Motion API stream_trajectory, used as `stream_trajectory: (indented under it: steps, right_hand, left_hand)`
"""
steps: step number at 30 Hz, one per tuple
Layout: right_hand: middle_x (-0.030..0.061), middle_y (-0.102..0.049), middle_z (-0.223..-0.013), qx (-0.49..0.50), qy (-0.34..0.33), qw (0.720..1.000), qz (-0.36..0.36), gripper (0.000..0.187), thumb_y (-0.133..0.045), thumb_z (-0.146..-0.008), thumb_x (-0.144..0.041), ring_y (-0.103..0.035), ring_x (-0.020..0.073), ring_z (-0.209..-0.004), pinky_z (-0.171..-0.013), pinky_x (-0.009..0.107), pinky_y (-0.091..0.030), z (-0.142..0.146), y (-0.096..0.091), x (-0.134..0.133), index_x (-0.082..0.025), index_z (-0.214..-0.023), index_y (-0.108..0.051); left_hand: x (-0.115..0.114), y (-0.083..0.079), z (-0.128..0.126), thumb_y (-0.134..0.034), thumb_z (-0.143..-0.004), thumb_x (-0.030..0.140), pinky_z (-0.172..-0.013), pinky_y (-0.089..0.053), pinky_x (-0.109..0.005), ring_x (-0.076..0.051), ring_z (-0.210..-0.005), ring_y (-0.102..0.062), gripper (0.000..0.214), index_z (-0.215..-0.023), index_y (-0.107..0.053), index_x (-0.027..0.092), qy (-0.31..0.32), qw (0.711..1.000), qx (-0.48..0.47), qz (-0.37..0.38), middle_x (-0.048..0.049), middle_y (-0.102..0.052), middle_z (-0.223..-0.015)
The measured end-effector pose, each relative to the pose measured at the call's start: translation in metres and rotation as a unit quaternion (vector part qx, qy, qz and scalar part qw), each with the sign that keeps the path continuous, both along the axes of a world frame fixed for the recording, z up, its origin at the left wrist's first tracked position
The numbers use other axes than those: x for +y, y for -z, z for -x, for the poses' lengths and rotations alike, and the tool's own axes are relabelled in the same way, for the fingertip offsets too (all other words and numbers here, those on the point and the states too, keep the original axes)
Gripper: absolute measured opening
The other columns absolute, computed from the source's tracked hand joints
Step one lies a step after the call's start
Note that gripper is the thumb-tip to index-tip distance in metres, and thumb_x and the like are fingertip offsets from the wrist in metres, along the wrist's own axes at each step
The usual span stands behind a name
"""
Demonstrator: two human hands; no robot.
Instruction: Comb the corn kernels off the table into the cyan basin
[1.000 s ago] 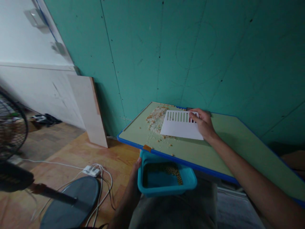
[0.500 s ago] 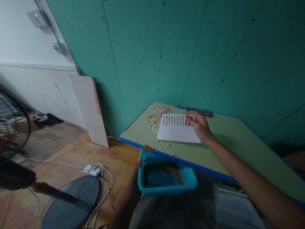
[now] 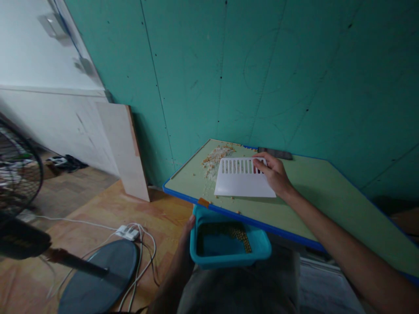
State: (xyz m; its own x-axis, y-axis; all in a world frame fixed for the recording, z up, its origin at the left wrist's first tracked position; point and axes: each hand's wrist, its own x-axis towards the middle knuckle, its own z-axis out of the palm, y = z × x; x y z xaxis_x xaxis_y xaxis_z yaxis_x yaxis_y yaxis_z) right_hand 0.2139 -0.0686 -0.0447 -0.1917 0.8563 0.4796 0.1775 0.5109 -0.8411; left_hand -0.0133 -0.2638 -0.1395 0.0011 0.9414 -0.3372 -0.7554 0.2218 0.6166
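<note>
My right hand (image 3: 272, 173) is closed on the slotted top edge of a white plastic scraper (image 3: 244, 185), which is tilted over the tabletop (image 3: 314, 187). To the left of the scraper lies a scattered pile of yellowish beans and white grains (image 3: 214, 160). A few loose beans sit near the table's front edge. Below that edge, my left hand (image 3: 187, 237) grips the left side of a turquoise plastic tub (image 3: 225, 261). Beans (image 3: 241, 235) lie in the tub, mostly towards its back and right. The fingers under the tub are hidden.
A dark flat object (image 3: 275, 153) lies at the table's back edge against the green wall (image 3: 196, 78). On the floor to the left are a fan base (image 3: 101, 279), white cables and a power strip (image 3: 126, 232). A pale board (image 3: 122, 152) leans on the wall.
The scraper has shifted slightly towards the table's front edge and its face has tipped a little. The left hand and tub have hardly moved.
</note>
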Motion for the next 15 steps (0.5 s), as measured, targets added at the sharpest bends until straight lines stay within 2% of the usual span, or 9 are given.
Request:
stream_trajectory:
  steps: [8, 15]
  right_hand:
    - [0.0008, -0.064, -0.074, 0.002, -0.038, 0.999, 0.032, 0.033, -0.07, -0.082, -0.051, -0.056, 0.0164, -0.065, -0.058, 0.028, -0.041, 0.008, 0.001, -0.008, -0.021, -0.097, -0.067]
    - [-0.0002, -0.065, -0.074, 0.026, -0.062, 0.995, 0.076, 0.034, -0.074, -0.078, -0.05, -0.057, 0.0158, -0.064, -0.059, 0.028, -0.041, 0.012, -0.002, -0.014, -0.021, -0.095, -0.067]
  left_hand:
    - [0.002, 0.007, 0.003, -0.064, -0.088, 0.054, -0.115, -0.042, -0.049, -0.035, -0.122, -0.067, 0.075, -0.151, -0.046, 0.018, 0.003, 1.0, -0.008, 0.007, -0.0099, -0.077, -0.122]
    - [0.003, 0.01, 0.005, -0.063, -0.089, 0.052, -0.114, -0.044, -0.048, -0.034, -0.119, -0.068, 0.068, -0.148, -0.05, 0.019, -0.006, 1.0, 0.008, 0.001, -0.0088, -0.077, -0.123]
